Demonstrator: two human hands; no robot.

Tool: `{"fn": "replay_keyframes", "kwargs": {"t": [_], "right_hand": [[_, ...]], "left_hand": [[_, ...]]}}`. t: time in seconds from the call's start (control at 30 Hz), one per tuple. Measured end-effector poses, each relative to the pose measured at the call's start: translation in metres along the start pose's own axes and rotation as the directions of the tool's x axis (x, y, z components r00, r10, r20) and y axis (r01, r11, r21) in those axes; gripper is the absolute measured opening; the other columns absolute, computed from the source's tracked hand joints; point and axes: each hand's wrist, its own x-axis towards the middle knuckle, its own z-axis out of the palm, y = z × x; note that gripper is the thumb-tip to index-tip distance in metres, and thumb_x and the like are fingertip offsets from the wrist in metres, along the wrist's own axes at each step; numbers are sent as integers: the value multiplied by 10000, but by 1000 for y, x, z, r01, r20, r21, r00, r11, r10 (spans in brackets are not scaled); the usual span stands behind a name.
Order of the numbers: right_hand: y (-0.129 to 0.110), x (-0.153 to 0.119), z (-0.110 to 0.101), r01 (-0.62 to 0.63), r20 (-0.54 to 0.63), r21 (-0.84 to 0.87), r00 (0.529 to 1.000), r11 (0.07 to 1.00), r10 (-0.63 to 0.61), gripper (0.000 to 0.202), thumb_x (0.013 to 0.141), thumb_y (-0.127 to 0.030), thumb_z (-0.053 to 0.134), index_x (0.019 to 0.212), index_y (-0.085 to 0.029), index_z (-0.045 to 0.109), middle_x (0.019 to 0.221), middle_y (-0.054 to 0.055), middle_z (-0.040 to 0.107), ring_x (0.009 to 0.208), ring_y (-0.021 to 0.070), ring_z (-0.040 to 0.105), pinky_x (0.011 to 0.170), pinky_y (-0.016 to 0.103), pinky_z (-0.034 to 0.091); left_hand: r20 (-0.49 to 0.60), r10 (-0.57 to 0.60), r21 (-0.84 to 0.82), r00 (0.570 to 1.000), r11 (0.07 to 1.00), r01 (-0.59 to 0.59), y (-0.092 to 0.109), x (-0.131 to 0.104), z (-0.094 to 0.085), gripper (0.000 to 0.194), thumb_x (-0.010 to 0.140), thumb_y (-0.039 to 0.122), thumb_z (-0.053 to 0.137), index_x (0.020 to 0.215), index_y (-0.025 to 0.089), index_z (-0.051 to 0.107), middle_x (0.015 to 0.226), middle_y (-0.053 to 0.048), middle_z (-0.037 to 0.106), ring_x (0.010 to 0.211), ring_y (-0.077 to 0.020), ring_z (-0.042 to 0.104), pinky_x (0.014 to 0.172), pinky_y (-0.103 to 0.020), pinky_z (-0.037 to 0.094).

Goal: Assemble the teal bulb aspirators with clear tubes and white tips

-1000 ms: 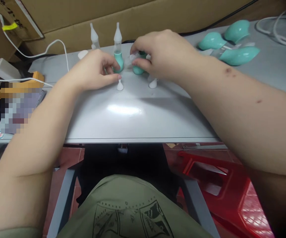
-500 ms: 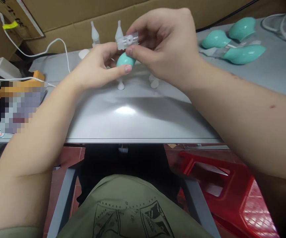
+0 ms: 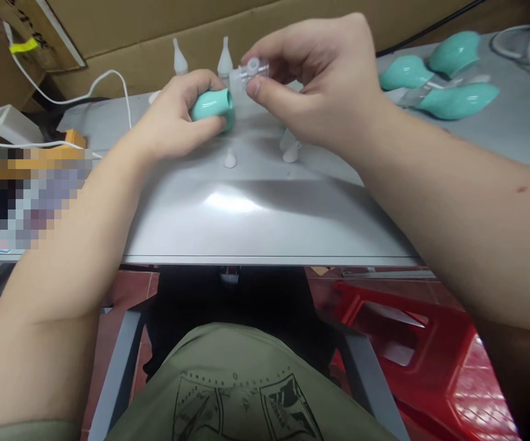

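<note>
Your left hand (image 3: 179, 119) wraps its fingers and thumb around a teal bulb (image 3: 209, 105), its open end facing right, over the back half of the desk (image 3: 177, 214). Your right hand (image 3: 324, 79) pinches a clear tube (image 3: 241, 78) between thumb and fingers, just beside the bulb's mouth; you cannot tell whether they touch. Two pointed nozzles (image 3: 225, 60) stand upright near the desk's back edge, behind your left hand. Two small white tips (image 3: 230, 160) sit in front of your hands. Three other bulbs (image 3: 462, 101) lie toward the back right corner.
</note>
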Motion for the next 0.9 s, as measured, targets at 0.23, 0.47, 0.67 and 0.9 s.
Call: {"fn": "replay_keyframes", "kwargs": {"t": [0.23,0.47,0.67,0.9], "right_hand": [[-5,-1,-2,8,41,72,999,997,-11,275,913,-18,729,1105,-144,882,1006,-43,815,869,71,689,810,172,556],[0,-1,-2,-3,44,60,999,998,0,259,887,-29,763,1068,-180,868,984,-41,808,863,96,711,833,222,587],[3,-2,-3,-24,63,27,998,999,23,264,900,-29,784,1093,-194,857,1010,-45,812,869,88,716,803,199,585],[8,-3,-5,-33,91,-38,995,999,36,310,892,-28,790,1131,-212,862,1006,-48,802,879,97,710,773,200,581]], "left_hand": [[84,-11,-27,996,1000,13,-19,5,-2,587,764,892,846,907,348,679,704,-2,633,732,-251,585,763,-505,545],[69,-24,-23,997,999,25,-19,6,-2,661,723,916,882,989,334,713,758,-25,660,782,-249,553,771,-482,503],[-20,41,15,999,999,-41,-4,3,2,577,824,885,751,923,322,668,834,-58,683,782,-278,574,773,-509,513],[-15,59,34,998,998,-58,-3,3,-1,345,826,628,793,947,316,707,894,-72,714,794,-292,594,790,-501,519]]}}
